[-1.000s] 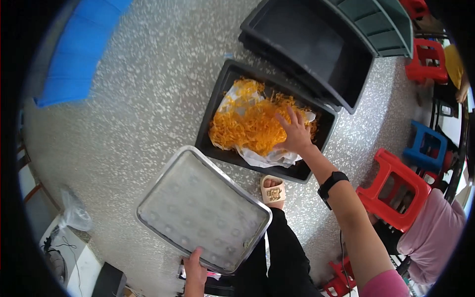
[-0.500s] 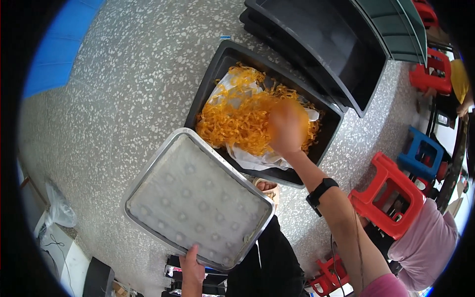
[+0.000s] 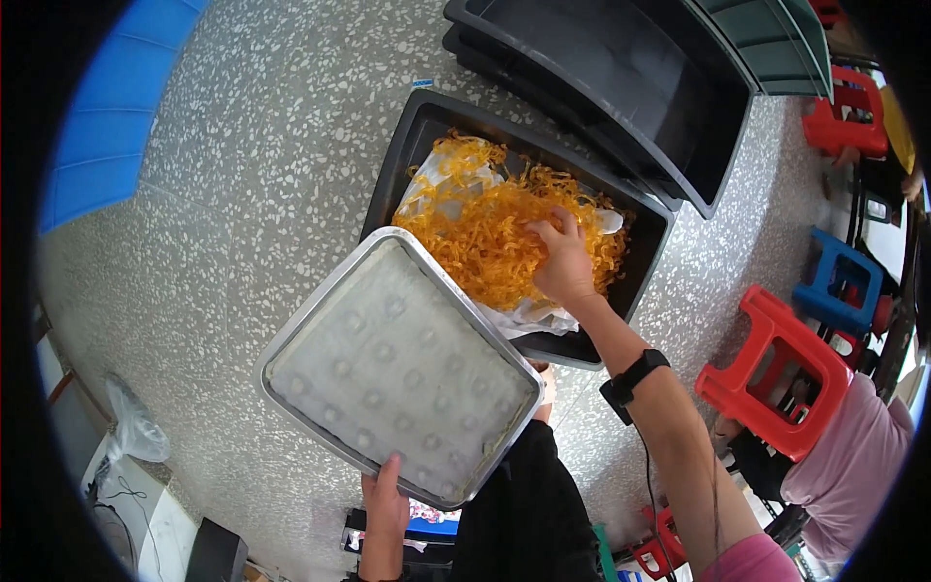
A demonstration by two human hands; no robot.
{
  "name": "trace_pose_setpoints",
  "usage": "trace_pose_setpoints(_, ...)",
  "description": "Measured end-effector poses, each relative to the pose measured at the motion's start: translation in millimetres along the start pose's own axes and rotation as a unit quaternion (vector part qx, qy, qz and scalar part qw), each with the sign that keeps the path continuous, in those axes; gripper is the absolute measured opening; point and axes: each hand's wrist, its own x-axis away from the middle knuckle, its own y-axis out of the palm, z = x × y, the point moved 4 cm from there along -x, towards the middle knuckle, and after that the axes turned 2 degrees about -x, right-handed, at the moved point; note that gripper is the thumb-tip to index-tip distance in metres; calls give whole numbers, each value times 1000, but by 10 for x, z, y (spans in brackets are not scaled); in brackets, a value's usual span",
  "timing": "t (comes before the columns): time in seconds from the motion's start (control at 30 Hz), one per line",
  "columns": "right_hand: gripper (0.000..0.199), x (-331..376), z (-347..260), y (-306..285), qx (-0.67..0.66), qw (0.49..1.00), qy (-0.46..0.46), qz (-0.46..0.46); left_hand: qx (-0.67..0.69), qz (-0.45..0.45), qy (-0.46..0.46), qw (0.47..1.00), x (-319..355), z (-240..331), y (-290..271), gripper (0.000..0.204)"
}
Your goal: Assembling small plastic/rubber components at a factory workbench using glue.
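My left hand (image 3: 385, 502) grips the near edge of a shallow metal tray (image 3: 407, 369), thumb on top of the rim. The tray's inside is covered by a pale, translucent sheet-like surface with several round bumps. Its far corner overlaps the near left side of a black plastic bin (image 3: 648, 218) on the floor. In the bin, a loose heap of curly orange strips (image 3: 485, 228) lies over white sheeting (image 3: 538, 315). My right hand (image 3: 564, 257) rests on the heap's right part, fingers bent and apart with their tips among the strips. A black band (image 3: 635, 380) circles that wrist.
Stacked black bins (image 3: 621, 87) stand beyond at the upper right. A blue folded panel (image 3: 107, 107) is at the upper left. Red stools (image 3: 776, 373) and a blue stool (image 3: 839, 286) stand to the right, near a person in a pink top (image 3: 849, 475). Speckled floor surrounds the bin.
The tray in my left hand has shifted slightly toward the bin and overlaps its edge more. My right hand, blurred before, is now sharp, with its fingers visible among the strips.
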Motion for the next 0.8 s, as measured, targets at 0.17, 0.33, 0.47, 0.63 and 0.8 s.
trace_pose_setpoints(0.17,57,87,-12,-278,-103,995,-5,-3,-8,-29,-3,1000,-94,48,105,57)
trace_pose_setpoints(0.33,49,478,-419,-534,-137,986,-94,16,-17,-62,14,998,-185,36,149,53)
trace_pose_setpoints(0.47,48,913,-809,-596,-188,979,-64,-44,-19,-89,-15,996,-223,23,377,49)
trace_pose_setpoints(0.63,52,1263,-1188,-172,-141,981,-100,-90,-9,-122,-3,993,-323,-15,473,45)
trace_pose_setpoints(0.8,71,1454,-1464,-88,-63,974,-132,-175,-8,-121,-22,992,-500,-48,210,52)
